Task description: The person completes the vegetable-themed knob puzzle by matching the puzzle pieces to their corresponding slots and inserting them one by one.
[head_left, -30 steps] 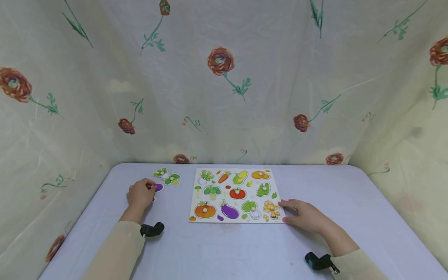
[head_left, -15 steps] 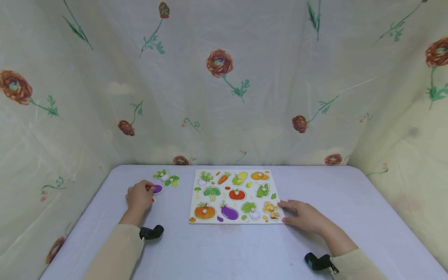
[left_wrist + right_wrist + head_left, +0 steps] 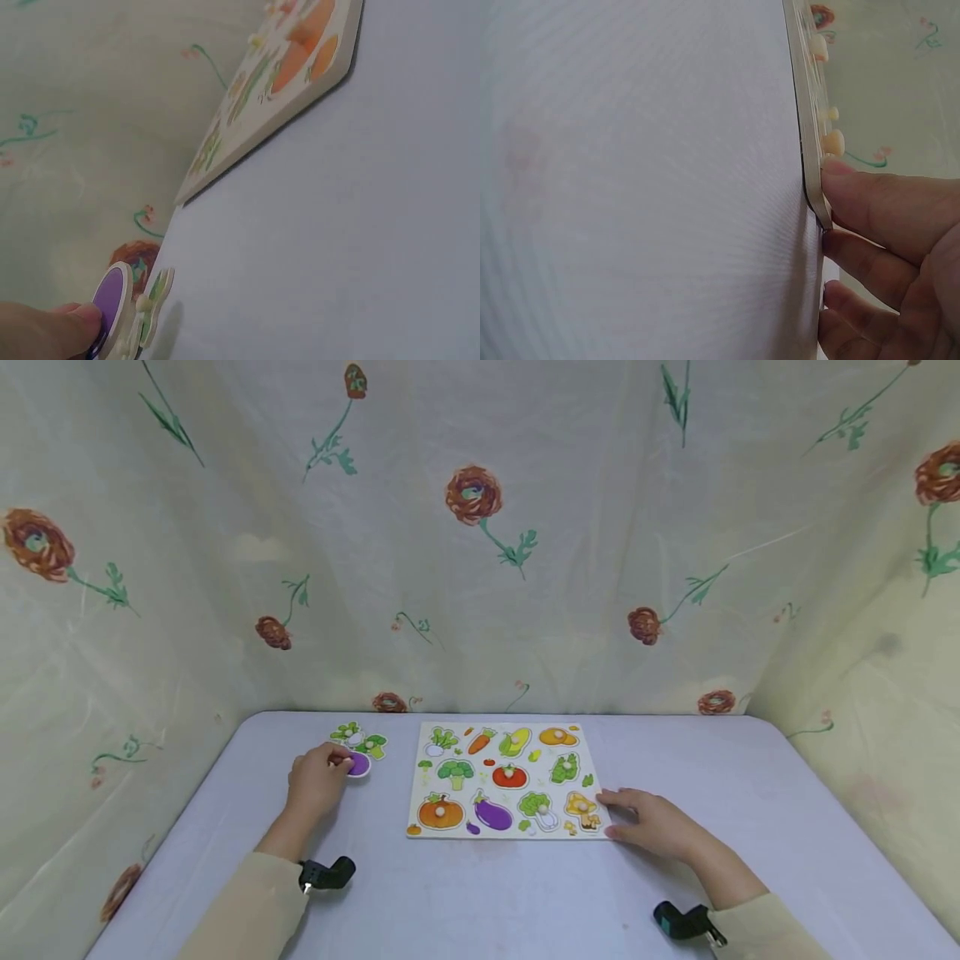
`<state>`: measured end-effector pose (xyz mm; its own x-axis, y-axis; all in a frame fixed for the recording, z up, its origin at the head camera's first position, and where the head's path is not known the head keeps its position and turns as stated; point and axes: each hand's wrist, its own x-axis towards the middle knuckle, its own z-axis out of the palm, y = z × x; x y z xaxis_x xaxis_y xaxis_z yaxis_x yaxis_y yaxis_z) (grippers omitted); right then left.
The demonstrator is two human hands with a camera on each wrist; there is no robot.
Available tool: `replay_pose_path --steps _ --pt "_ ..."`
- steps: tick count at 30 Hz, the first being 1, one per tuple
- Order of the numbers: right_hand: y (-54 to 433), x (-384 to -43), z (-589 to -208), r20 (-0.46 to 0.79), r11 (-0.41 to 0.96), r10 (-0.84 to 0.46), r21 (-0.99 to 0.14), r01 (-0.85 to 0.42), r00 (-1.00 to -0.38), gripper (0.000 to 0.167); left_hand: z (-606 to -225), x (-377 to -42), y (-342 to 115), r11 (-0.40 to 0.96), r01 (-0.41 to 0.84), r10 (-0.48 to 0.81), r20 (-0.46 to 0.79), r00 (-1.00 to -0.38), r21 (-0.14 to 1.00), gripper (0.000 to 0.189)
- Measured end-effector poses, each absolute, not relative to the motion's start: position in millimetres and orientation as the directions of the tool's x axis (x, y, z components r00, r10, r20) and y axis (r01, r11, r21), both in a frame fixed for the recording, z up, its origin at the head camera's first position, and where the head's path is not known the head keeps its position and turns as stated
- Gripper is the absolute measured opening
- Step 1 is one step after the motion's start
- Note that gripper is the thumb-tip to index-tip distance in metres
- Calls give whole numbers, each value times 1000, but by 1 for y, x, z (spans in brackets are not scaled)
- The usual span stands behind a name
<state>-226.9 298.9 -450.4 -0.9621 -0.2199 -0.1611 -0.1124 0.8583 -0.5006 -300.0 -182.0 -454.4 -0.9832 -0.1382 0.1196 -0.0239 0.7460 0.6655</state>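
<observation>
In the head view my left hand [image 3: 317, 778] pinches a purple eggplant puzzle piece [image 3: 360, 764] with a pale rim. The fingers hide its left end; in the left wrist view the purple piece [image 3: 110, 298] is tilted up. Just behind it lie a turnip piece [image 3: 346, 731] and a broccoli piece [image 3: 372, 745]. My right hand [image 3: 660, 822] touches the right edge of a white vegetable puzzle board [image 3: 480, 833]. Near the board's corner [image 3: 815, 196], thumb and fingers rest against it in the right wrist view, fingers loosely bent.
Knobbed pieces such as the pumpkin [image 3: 440, 811] and tomato [image 3: 509, 776] sit in the board. The board's eggplant spot [image 3: 492, 814] shows no knob. A pale cloth covers the table [image 3: 465, 902], and a flowered curtain [image 3: 570, 568] hangs behind and at both sides.
My left hand has moved slightly right, bringing the eggplant piece along. A reddish bit seen earlier beside that hand no longer shows. The right hand and board have stayed in place.
</observation>
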Motion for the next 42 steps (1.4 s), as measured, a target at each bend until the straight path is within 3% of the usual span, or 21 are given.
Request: replay_pose_path --steps 6,12,24,33,42 --pt "299 -227 -452 -162 859 -217 -501 -109 -963 59 -452 -288 -162 706 40 -71 127 -989 707 16" --pt "301 -227 -451 -162 855 -228 -504 -118 -960 58 -453 -280 -132 679 26 -40 72 -997 734 14" --pt "300 -228 -453 -169 863 -210 -494 -102 -963 60 -456 -266 -80 680 76 82 27 -996 729 5" --pt "300 -229 -452 -173 858 -215 -504 -101 -961 60 -459 -262 -53 696 127 172 8 -985 707 6" --pt "300 -228 -451 -165 858 -219 -502 -109 -962 60 -465 -263 -30 772 218 259 17 -966 597 8"
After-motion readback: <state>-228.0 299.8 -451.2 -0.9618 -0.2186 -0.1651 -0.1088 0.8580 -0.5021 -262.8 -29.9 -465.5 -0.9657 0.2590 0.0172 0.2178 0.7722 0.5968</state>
